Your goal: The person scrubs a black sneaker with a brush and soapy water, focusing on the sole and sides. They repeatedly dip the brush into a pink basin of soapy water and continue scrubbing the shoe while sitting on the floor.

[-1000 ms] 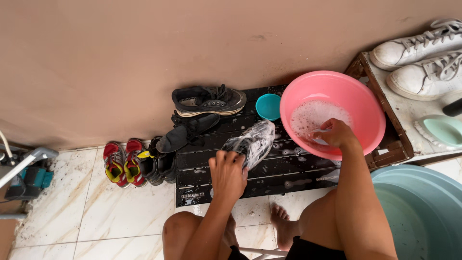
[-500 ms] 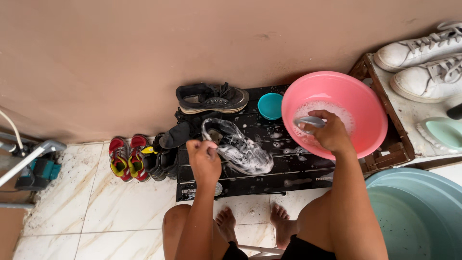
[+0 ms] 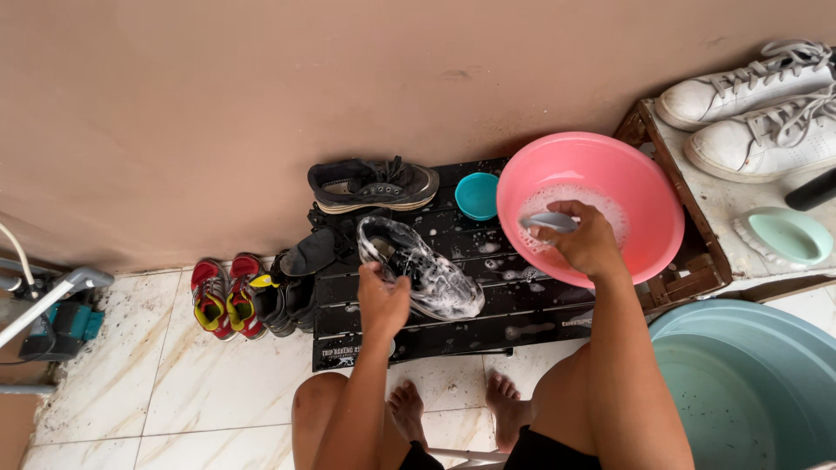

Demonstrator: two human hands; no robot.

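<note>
On the black slatted plastic board (image 3: 488, 296), a soapy dark sneaker (image 3: 422, 270) lies on its side, its heel gripped by the left hand (image 3: 383, 300). Right of the board, the right hand (image 3: 588, 239) clasps a grey brush (image 3: 549, 222) over the sudsy pink plastic basin (image 3: 644, 200).

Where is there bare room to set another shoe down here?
Bare tile lies in front of the red shoes. The black board is crowded: soapy shoe in the left hand, pink basin under the right hand.
</note>
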